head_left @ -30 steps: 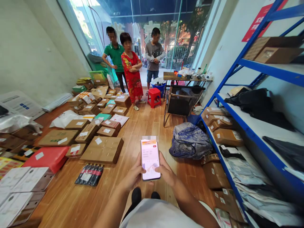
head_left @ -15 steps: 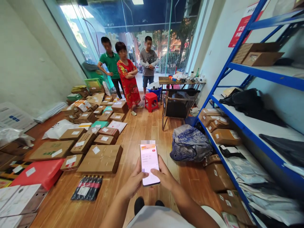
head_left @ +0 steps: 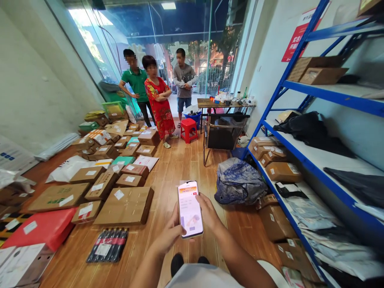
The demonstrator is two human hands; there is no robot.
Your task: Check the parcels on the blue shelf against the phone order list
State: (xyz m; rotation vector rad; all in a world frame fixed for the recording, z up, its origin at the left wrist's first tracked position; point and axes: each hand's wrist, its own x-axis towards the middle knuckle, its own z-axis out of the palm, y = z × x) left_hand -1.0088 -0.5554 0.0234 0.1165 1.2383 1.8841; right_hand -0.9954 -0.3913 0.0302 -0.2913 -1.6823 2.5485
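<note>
- Left hand: fingers curled up behind the smartphone, thumb lying across the lower left of the lit screen. It grips the phone from the left edge.
- Right hand: fingers wrapped behind the phone's right edge, thumb resting along that edge, off the glass.
- Phone held upright between both hands, low centre of view, above the wooden floor; screen shows an orange header and a pale page, text unreadable.
- Both forearms come up from the lower frame and converge on the phone, elbows bent, wrists near level.
- Progress, as a judgement: screen work under way; labelled cardboard parcels lie untouched across the floor to the left, and more sit on the blue shelving to the right.
- Three people stand well apart by the glass front.
</note>
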